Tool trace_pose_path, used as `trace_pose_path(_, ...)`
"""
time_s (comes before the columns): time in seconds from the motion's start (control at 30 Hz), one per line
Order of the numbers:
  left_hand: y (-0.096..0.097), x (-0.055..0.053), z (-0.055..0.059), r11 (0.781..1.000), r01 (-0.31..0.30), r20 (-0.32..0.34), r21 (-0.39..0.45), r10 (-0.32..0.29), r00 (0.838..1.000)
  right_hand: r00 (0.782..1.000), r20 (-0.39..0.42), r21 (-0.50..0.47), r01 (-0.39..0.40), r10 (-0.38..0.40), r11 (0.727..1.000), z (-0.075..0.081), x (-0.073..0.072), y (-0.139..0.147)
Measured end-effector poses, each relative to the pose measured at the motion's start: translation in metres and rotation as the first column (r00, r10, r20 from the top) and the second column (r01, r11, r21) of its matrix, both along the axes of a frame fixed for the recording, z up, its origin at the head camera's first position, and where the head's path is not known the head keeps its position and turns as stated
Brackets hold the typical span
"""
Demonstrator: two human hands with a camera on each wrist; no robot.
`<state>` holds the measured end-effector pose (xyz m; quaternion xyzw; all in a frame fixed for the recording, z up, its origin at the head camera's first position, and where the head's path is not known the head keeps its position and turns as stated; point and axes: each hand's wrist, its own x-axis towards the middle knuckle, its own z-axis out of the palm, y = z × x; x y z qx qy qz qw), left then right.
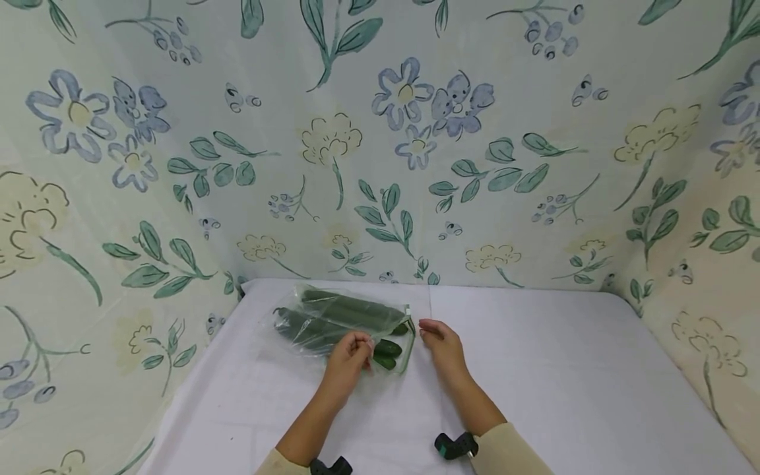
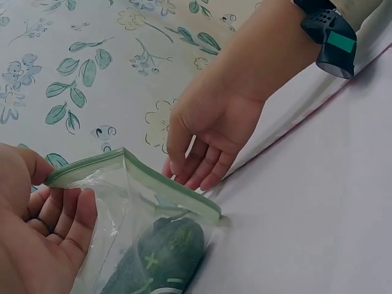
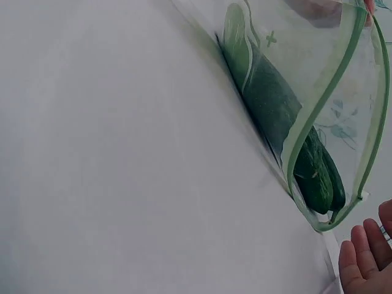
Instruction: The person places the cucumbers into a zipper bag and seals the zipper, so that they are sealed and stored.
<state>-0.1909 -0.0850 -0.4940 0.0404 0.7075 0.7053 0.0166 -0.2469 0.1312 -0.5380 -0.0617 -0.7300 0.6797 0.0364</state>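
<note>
A clear zip bag (image 1: 410, 349) with a green zip edge lies on the table, and several long dark green cucumbers (image 1: 388, 348) are inside it. My left hand (image 1: 347, 359) pinches the zip edge on the near side between thumb and fingers, lifting it so the mouth stands apart. In the right wrist view the open mouth shows cucumber ends (image 3: 318, 190) just within the green edge (image 3: 327, 98). To the right of the mouth is my right hand (image 1: 442, 346), fingers loosely bent and holding nothing, a small gap from the bag.
A white cloth (image 1: 534, 382) covers the table. Behind and at both sides hangs a curtain (image 1: 380, 185) with flowers and leaves. Each wrist wears a black camera, such as the right wrist camera (image 1: 456, 446).
</note>
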Motion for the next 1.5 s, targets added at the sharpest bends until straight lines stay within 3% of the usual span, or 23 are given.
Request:
trace_pose_path(0.27, -0.001, -0.005, 0.015, 0.999, 0.031, -0.050, 0.009, -0.030, 0.998, 0.999, 0.008, -0.035, -0.047, 0.048, 0.998, 0.007, 0.000, 0.019)
trace_pose_path(0.63, -0.005, -0.018, 0.053, 0.999, 0.043, -0.086, 0.017, -0.041, 0.995, 0.996, -0.036, 0.012, -0.076, 0.077, 0.997, 0.025, 0.000, 0.031)
trace_pose_path(0.8, -0.008, -0.024, 0.072, 0.997, 0.068, -0.104, 0.022, -0.065, 0.992, 0.986, -0.042, 0.086, -0.157, 0.161, 0.984, 0.036, 0.002, 0.035)
trace_pose_path(0.93, -0.011, -0.027, 0.088, 0.995, 0.083, -0.096, 0.048, -0.078, 0.992, 0.951, -0.074, 0.230, -0.278, 0.302, 0.933, 0.044, 0.005, 0.036)
trace_pose_path(1.1, -0.012, -0.026, 0.110, 0.991, 0.087, -0.072, 0.097, -0.080, 0.994, 0.862, -0.166, 0.392, -0.388, 0.479, 0.834, 0.061, 0.008, 0.034)
trace_pose_path(1.2, -0.013, -0.025, 0.122, 0.981, 0.102, -0.060, 0.162, -0.093, 0.994, 0.838, -0.202, 0.451, -0.380, 0.507, 0.808, 0.073, 0.008, 0.034)
trace_pose_path(1.33, -0.015, -0.024, 0.137, 0.965, 0.133, -0.062, 0.227, -0.122, 0.991, 0.830, -0.250, 0.519, -0.319, 0.498, 0.793, 0.089, 0.009, 0.037)
trace_pose_path(1.5, -0.018, -0.025, 0.158, 0.952, 0.168, -0.067, 0.255, -0.156, 0.985, 0.802, -0.325, 0.583, -0.247, 0.501, 0.774, 0.109, 0.016, 0.043)
